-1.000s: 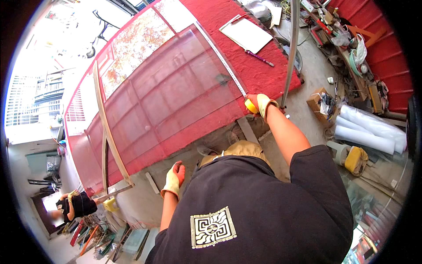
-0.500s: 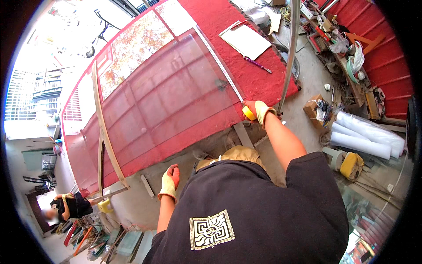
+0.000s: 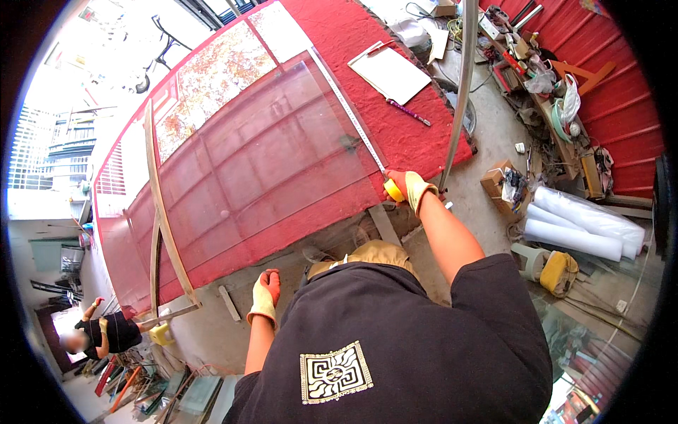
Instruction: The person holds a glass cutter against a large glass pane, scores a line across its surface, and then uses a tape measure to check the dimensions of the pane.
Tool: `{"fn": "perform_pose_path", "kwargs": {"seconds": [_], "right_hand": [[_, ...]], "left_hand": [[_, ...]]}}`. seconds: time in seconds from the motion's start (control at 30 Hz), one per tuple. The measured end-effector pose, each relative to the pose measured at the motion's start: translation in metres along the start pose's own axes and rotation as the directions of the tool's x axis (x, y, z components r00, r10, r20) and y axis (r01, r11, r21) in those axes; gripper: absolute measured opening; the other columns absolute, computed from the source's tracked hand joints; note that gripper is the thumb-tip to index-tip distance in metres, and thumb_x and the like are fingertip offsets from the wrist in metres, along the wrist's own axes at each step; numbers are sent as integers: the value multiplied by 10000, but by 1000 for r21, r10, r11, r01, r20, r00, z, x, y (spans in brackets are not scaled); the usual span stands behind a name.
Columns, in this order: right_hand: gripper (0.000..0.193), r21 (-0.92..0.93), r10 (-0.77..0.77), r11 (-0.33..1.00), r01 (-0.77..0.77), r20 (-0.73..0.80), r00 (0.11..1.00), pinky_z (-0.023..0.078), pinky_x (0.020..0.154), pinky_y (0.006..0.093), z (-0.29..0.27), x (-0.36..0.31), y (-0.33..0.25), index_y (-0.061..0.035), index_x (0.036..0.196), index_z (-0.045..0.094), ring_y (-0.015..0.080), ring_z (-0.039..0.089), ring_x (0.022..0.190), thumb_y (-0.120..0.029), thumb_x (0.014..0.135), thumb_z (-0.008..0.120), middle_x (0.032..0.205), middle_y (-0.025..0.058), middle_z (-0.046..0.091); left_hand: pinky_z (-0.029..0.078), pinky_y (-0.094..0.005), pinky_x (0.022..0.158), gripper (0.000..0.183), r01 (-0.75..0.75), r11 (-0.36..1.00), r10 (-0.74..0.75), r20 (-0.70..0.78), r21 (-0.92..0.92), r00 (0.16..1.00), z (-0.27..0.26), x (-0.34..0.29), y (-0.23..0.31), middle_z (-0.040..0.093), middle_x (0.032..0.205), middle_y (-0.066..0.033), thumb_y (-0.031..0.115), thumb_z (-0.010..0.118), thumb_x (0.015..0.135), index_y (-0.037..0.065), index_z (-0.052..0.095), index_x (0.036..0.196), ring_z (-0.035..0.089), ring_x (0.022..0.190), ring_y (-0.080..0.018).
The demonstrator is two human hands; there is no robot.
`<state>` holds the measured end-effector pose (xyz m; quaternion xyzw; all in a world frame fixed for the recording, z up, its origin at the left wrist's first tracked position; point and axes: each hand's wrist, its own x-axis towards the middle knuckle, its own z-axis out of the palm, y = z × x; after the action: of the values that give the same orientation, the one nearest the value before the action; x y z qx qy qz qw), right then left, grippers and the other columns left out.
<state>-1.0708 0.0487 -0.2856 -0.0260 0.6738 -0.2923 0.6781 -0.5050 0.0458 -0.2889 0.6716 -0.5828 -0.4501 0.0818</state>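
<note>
In its red-and-yellow glove, my right hand (image 3: 409,186) is closed around a yellow tape measure (image 3: 393,190) at the near right corner of a large glass sheet (image 3: 268,148). The tape's white blade (image 3: 346,107) runs out from the case along the right edge of that sheet. The glass lies on a table covered in red cloth (image 3: 424,147) and throws back reflections. My left hand (image 3: 265,291), gloved alike, hangs beside my body short of the table, its fingers curled together with nothing visible in them.
A long wooden straightedge (image 3: 164,212) crosses the glass at left. White paper (image 3: 392,73) and a purple pen (image 3: 408,112) lie on the cloth. Near the table's right corner stands a metal pole (image 3: 462,99). White rolls (image 3: 579,230) lie at right; another person (image 3: 113,332) stands far left.
The whole view has shifted slightly, while my right hand keeps the tape measure at the glass corner. At far left, the other person's hands have moved apart.
</note>
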Motion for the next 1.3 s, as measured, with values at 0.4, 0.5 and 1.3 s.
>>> {"fn": "perform_pose_path", "kwargs": {"seconds": [0.4, 0.5, 1.3], "right_hand": [[480, 22, 14, 1000, -15, 30, 999, 496, 481, 373, -2, 6, 1, -127, 946, 673, 182, 669, 607, -569, 1026, 504, 778, 37, 723], [500, 10, 10, 1000, -10, 17, 1000, 493, 543, 428, -2, 5, 1, -100, 959, 670, 222, 663, 645, -563, 1022, 491, 794, 64, 717], [479, 17, -44, 999, 44, -26, 999, 490, 466, 347, 1, 1, 3, -102, 940, 678, 184, 663, 576, -550, 1024, 528, 753, 53, 715]], "left_hand": [[543, -314, 819, 275, 40, 984, -36, 26, -174, 999, 1, 5, -12, 708, 939, -45, 271, 589, 1048, 36, 694, 1144, 655, 855, -141], [544, -313, 833, 256, 52, 949, -36, 58, -310, 998, 4, 7, -22, 695, 976, -41, 256, 579, 1065, 46, 676, 1173, 646, 874, -141], [529, -288, 788, 257, 209, 902, -172, 130, -378, 976, 2, -3, -3, 679, 978, -32, 271, 560, 1086, 61, 656, 1199, 644, 863, -140]]}}
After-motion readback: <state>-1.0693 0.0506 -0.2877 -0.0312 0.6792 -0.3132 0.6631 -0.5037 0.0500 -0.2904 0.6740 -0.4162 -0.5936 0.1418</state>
